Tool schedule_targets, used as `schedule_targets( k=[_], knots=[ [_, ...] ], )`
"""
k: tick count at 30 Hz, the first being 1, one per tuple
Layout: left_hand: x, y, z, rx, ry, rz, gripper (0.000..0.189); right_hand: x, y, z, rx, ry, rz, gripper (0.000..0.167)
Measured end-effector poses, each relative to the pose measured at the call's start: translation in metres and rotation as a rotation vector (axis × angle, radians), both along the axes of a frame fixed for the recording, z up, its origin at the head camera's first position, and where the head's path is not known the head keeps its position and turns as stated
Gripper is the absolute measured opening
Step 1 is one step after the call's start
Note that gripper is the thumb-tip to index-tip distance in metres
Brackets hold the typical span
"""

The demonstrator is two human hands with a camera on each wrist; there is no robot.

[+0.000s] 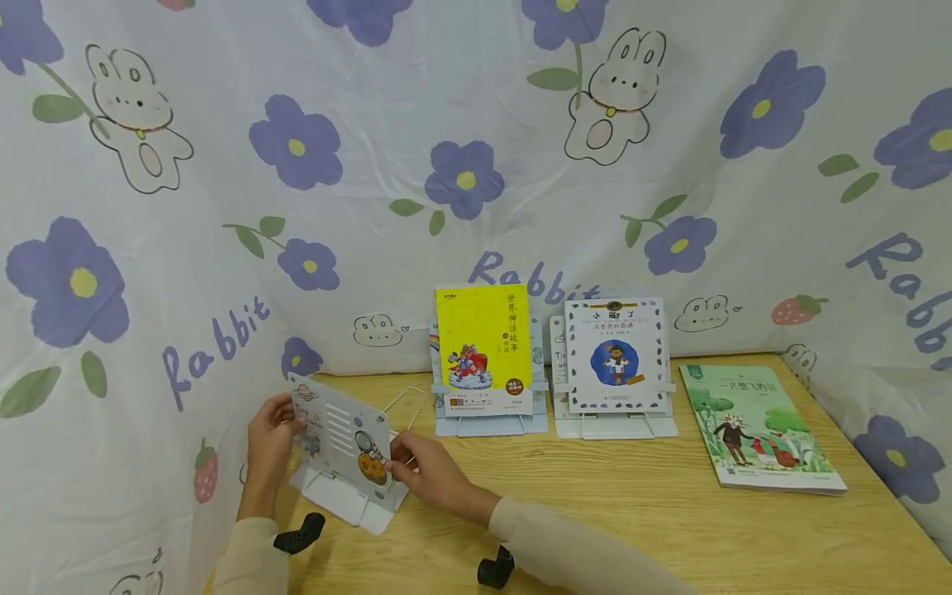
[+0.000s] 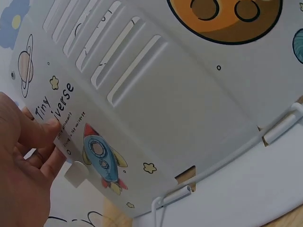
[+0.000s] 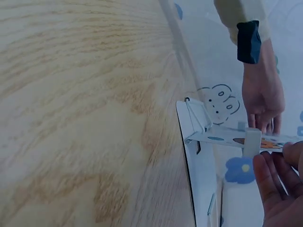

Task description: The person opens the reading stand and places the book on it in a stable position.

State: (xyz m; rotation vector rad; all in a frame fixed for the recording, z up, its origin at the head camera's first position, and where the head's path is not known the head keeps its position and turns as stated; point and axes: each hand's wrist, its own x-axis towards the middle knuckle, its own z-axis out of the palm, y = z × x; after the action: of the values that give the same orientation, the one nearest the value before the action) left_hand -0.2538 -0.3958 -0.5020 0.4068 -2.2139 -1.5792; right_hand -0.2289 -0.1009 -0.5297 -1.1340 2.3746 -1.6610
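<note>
A white metal book stand (image 1: 335,446) with planet drawings and slanted slots stands on the left of the table, its back panel raised and leaning. My left hand (image 1: 269,442) pinches the panel's left edge, thumb on the printed front. In the left wrist view that hand (image 2: 28,146) grips beside the "Tiny" lettering, above a rocket drawing (image 2: 102,156). At the panel's right edge, my right hand (image 1: 435,471) holds it between thumb and fingers. Seen from the right wrist, the right hand (image 3: 284,184) is beside a small white clip (image 3: 252,142) on the panel. No book is on this stand.
Two similar stands hold a yellow book (image 1: 483,347) and a white book (image 1: 617,355) upright near the back. A green book (image 1: 759,426) lies flat on the right of the wooden table (image 1: 595,512). A patterned curtain (image 1: 387,91) hangs behind and at the sides.
</note>
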Motion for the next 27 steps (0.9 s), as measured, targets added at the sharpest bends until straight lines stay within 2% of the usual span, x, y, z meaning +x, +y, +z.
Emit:
schedule_targets(
  k=[9,19,27],
  knots=[
    [-0.002,-0.001,0.007,-0.010,0.009,-0.015,0.048,0.008,-0.007,0.009,0.057,0.066,0.028,0.011],
    [0.003,-0.010,0.005,0.000,-0.006,-0.024,0.047,0.017,-0.018,0.010,0.123,0.127,0.090,0.014],
    [0.007,-0.013,0.005,0.006,0.008,-0.032,0.043,0.022,-0.021,0.011,0.138,0.210,0.081,0.013]
  ],
)
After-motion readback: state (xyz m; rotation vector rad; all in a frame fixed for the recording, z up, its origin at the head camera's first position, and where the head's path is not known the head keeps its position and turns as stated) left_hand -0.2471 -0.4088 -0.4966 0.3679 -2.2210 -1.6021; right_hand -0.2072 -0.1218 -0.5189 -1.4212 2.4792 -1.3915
